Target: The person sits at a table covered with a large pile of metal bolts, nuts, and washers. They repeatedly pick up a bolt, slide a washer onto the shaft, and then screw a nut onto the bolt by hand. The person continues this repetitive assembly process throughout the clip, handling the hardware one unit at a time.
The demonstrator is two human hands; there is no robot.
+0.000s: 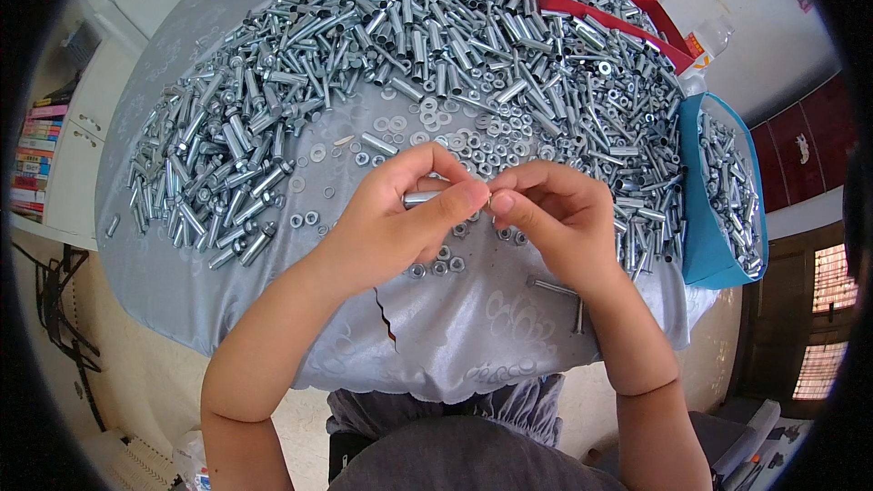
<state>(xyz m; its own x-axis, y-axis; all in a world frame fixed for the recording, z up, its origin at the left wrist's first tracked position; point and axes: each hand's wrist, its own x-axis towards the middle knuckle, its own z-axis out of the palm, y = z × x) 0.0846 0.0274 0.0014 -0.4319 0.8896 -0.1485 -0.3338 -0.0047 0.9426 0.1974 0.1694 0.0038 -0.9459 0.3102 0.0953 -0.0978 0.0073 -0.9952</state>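
Over a rounded table, one silvery-grey patterned satin tablecloth (491, 327), spread with one broad heap of silvery metal bolts, sleeves and nuts (391, 27), far too many to count. At the far right, one open red box (673, 50); nearer, one open teal box (698, 218); both full of similar hardware, likewise uncountable. Between the boxes, one clear plastic bottle (714, 36).

Above the middle of the cloth, two bare hands, close together. In the left hand (377, 218), thumb and forefinger closed, gripping one smooth, silvery, cylindrical metal sleeve (421, 198), roughly level, aimed toward the right hand (566, 218). There, thumb and forefinger pinched on one tiny silvery piece (490, 201); cannot tell its kind, or whether touching the sleeve.

Just below the left hand, three silvery hexagonal nuts (440, 267); left of it, two more steel nuts (312, 217). Beside the right forearm, two long, slim, silvery bolts (555, 287), set at an angle.
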